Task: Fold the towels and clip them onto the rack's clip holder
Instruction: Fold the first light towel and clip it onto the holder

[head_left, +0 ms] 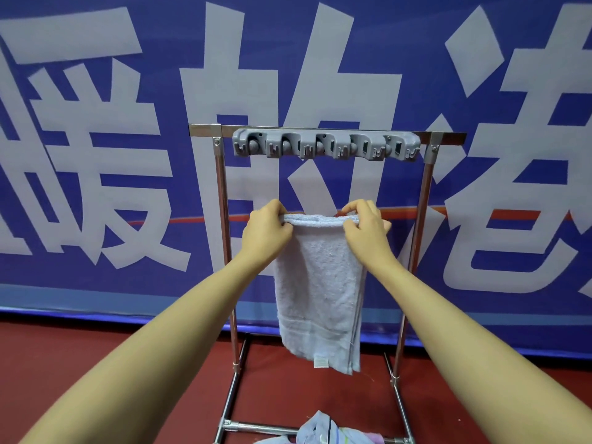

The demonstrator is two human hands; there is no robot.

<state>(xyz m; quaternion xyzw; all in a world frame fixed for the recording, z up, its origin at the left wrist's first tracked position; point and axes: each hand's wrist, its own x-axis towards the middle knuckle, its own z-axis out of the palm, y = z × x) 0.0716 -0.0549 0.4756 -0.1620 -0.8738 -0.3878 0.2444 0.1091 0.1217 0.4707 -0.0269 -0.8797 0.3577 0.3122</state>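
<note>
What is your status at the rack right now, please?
Left hand and right hand both grip folded pale blue towel by its top edge. Grey clip holder above, nothing clipped. More towels on floor.

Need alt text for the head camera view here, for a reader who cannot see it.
Two bare hands, left hand and right hand, grip the top fold of a pale blue towel hanging in front of a metal rack. Above, the grey clip holder holds nothing. More cloth lies at the rack's base.
</note>
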